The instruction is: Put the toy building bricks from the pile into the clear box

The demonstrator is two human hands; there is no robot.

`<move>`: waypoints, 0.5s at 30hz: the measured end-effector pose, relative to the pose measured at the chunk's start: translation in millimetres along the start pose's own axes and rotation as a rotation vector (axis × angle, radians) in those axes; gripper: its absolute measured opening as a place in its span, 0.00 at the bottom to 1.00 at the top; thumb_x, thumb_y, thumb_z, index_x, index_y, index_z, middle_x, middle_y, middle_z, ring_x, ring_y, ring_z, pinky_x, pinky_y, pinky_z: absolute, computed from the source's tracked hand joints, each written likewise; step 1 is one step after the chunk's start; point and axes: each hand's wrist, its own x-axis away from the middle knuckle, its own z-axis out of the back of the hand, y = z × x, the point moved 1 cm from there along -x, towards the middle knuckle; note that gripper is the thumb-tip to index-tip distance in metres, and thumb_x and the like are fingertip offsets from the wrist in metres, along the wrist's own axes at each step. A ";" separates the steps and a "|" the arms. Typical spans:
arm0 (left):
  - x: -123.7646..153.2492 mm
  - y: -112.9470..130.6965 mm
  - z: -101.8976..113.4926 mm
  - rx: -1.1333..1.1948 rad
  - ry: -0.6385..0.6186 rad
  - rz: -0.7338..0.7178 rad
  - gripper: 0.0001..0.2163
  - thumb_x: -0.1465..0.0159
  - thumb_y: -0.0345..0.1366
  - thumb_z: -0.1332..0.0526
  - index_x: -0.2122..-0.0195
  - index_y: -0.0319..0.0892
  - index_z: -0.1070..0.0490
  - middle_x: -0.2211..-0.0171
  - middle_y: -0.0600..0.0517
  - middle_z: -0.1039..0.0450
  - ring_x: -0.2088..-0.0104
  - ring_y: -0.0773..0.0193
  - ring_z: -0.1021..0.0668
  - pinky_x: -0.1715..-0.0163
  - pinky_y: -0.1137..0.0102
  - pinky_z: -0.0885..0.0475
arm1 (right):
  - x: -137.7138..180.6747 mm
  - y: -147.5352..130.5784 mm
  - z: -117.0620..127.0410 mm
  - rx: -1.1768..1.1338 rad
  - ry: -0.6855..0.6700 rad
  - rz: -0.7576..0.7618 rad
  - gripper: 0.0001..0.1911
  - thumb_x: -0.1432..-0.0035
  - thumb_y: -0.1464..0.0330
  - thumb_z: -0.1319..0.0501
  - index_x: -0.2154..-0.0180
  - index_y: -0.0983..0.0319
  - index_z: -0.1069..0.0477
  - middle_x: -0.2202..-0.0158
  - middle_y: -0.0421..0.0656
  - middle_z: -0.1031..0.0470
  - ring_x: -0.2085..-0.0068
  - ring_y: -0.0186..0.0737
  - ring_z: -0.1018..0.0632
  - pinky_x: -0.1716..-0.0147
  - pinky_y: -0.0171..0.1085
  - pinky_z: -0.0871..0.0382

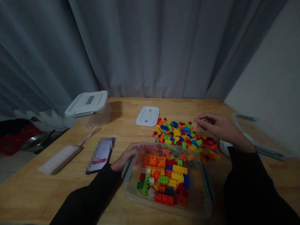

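A clear plastic box [168,208] stands at the table's near edge, with toy building bricks [177,177] in several colours inside. My left hand [131,152] grips the box at its far left corner, fingers over the rim. Just beyond the box, a loose pile of toy building bricks [176,132] spreads across the table. My right hand [217,125] hovers by the right side of that pile. Its fingers are curled in towards the thumb; whatever may be between them is too dark and small to make out.
On the wooden table [122,115], a lidded clear container [100,113] stands back left. A white lid [147,116] lies behind the pile. At left are a phone [102,155] and a white power strip [60,158] with its cord. Another clear container [267,150] is at right.
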 end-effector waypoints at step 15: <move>0.4 3.0 -2.7 0.007 0.019 0.010 0.19 0.38 0.31 0.41 0.49 0.39 0.18 0.47 0.42 0.18 0.44 0.44 0.20 0.38 0.55 0.32 | -16.3 86.6 -6.2 0.366 -0.296 -0.234 0.08 0.42 0.73 0.39 0.65 0.62 0.19 0.65 0.45 0.16 0.65 0.41 0.19 0.67 0.34 0.32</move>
